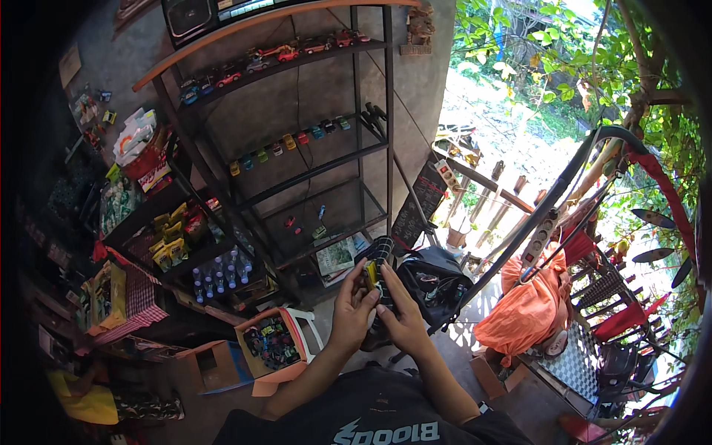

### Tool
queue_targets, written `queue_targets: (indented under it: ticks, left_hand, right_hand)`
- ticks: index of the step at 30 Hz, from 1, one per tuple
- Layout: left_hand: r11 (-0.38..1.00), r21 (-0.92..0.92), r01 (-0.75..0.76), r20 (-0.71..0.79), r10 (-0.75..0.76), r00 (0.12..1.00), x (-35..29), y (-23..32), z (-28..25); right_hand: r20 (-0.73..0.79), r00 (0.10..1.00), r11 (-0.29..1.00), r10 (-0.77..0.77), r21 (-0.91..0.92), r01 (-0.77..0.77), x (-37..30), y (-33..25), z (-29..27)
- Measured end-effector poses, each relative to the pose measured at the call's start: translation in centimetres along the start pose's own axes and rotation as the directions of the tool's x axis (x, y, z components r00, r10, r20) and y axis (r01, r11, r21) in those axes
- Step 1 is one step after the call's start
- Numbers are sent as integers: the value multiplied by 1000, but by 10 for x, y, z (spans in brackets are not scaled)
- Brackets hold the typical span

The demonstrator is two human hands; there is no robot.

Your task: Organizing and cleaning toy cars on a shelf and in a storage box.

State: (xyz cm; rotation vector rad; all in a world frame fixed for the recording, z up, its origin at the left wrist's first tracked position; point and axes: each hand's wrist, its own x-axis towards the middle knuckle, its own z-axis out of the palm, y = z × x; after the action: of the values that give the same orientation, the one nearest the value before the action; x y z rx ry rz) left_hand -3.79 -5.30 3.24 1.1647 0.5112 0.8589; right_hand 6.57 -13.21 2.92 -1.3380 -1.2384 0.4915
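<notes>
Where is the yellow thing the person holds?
In the head view, near centre, the yellow thing is between the left hand and right hand, left of the black bag.

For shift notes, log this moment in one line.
left grip: holding small yellow item | right grip: alongside, contact unclear | cardboard box: open, at left

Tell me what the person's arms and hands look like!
Bare forearms come out of short black cloth sleeves, part of a black T-shirt with big pale lettering. The left hand and right hand wear no gloves, so their fingers show.
</notes>
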Motion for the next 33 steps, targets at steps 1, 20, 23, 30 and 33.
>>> queue_targets:
  ticks: [1, 20, 23, 30, 33]
  left_hand:
    - [1000, 0, 3, 15, -3, 1000, 1, -3, 0]
    - [995, -26, 92, 82, -89, 993, 8, -14, 13]
    - [986, 115, 118, 145, -134, 980, 4, -9, 17]
    - [990, -69, 121, 101, -113, 988, 11, -13, 12]
    - [989, -99, 110, 65, -104, 992, 14, -11, 6]
  right_hand:
    - [-13, 1000, 1000, 12, 11, -12, -1, 0, -1]
    - [-194, 977, 994, 89, -46, -100, -21, -2, -10]
    - [-231, 962, 989, 147, 59, -137, -25, 4, -16]
    - [-238, 965, 994, 109, 39, -103, -26, -9, -4]
    - [-227, 968, 994, 104, 53, -95, -28, -10, -1]
